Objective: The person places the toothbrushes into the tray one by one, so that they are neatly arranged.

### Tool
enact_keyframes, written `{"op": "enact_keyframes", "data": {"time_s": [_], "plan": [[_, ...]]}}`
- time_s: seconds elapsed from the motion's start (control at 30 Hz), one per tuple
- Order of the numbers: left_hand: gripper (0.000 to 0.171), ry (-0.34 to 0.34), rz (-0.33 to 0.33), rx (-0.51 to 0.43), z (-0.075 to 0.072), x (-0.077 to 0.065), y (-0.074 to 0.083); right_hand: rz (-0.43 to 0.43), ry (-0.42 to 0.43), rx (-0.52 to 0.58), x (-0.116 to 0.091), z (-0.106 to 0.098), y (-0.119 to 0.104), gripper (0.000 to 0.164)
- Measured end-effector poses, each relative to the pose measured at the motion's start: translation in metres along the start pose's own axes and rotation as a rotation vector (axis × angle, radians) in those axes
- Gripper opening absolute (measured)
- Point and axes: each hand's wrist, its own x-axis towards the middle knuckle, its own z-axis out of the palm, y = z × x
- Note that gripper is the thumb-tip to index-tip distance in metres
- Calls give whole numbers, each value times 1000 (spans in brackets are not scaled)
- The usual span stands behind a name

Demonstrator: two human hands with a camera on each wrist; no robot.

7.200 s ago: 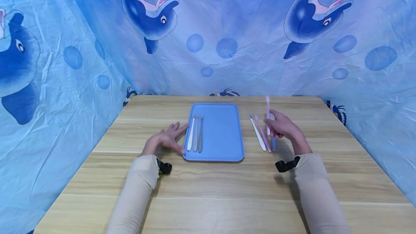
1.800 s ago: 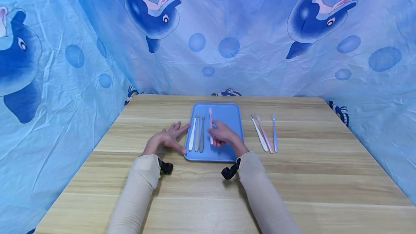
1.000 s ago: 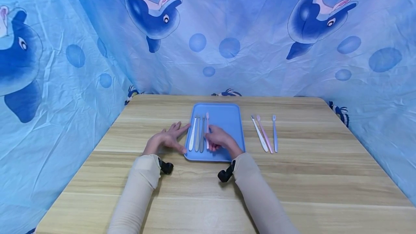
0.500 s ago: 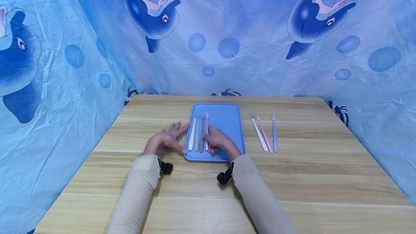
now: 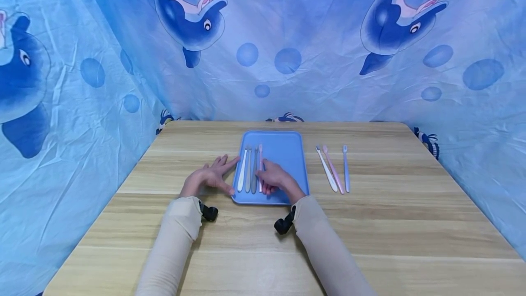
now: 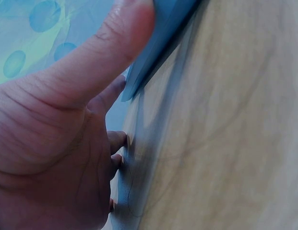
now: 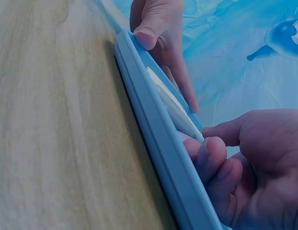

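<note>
A blue tray (image 5: 287, 150) lies on the table with three toothbrushes side by side on its left: a white toothbrush (image 5: 241, 178), a beige-grey toothbrush (image 5: 248, 178) and a dark grey toothbrush (image 5: 254, 179). Just right of these is a pink toothbrush (image 5: 260, 153), its head pointing away from me. My right hand (image 5: 274, 176) pinches its handle low over the tray; curled fingers (image 7: 211, 155) show at the rim in the right wrist view. My left hand (image 5: 210, 177) is spread at the tray's left edge, with the thumb (image 6: 117, 40) and a fingertip touching the rim.
Right of the tray, a white toothbrush (image 5: 326, 169), a second pink toothbrush (image 5: 333, 169) and a lilac-blue toothbrush (image 5: 346, 168) lie on the wooden table (image 5: 263, 250). A blue dolphin-print curtain (image 5: 263, 26) hangs behind and at both sides.
My right hand has carried the pink toothbrush from the group on the right into the tray, then lowered it and drawn it left beside the dark grey toothbrush. My left hand has stayed put.
</note>
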Motion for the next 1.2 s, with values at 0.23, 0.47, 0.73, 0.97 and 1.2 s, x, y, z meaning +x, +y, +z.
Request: {"op": "enact_keyframes", "data": {"time_s": [0.23,0.47,0.73,0.97,1.2], "plan": [[128,2,5,-1,1,-1,-1,2,19,24,-9,-5,2,69],[124,1,-8,2,0,-2,1,-36,67,-12,-26,-34,3,72],[124,-5,2,-5,0,-2,3,-59,138,-55,-56,-98,17,75],[124,-9,3,-4,-1,-2,1,-17,167,-60,-78,-146,49,78],[126,-10,15,-11,-1,-1,2,-3,188,-41,-90,-163,62,78]]}}
